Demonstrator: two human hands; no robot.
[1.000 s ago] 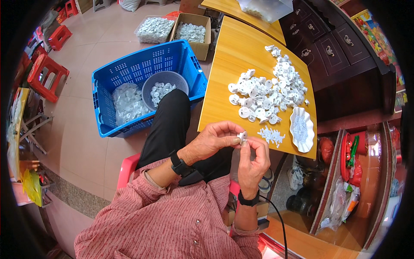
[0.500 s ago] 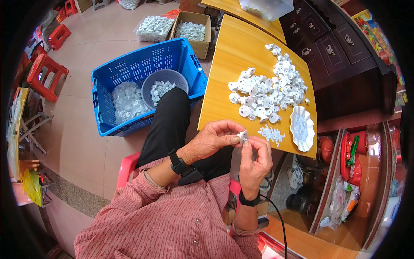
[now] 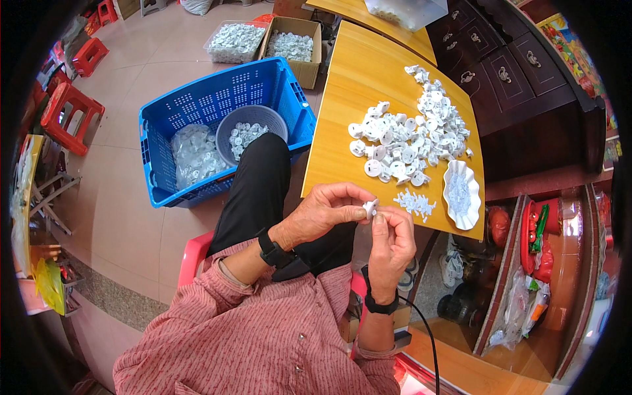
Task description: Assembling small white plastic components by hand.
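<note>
Between the thumb and fingers of my left hand (image 3: 329, 207) is a small white plastic part (image 3: 370, 207), held above my lap by the table's near edge. My right hand (image 3: 390, 240) meets it from the other side, thumb and fingertips pinched at the part; whatever tiny piece they grip is hidden. Just beyond, on the yellow table (image 3: 342, 85), lies a heap of similar white round-faced plastic parts (image 3: 415, 135). Nearer my hands is a small pile of tiny pale pieces (image 3: 415, 205). A white scalloped dish (image 3: 465, 220) beside it holds more such pieces.
Left of the table, a blue crate (image 3: 168, 105) holds a grey basin (image 3: 224, 145) and a bag of white parts (image 3: 196, 155). Behind it stand a clear tub (image 3: 236, 43) and a cardboard box (image 3: 309, 72). A dark cabinet (image 3: 520, 85) borders the right side. Red stools (image 3: 69, 118) are far left.
The right thumb and fingers have shifted slightly against the white part, and the part has turned a little. My left hand stays almost still.
</note>
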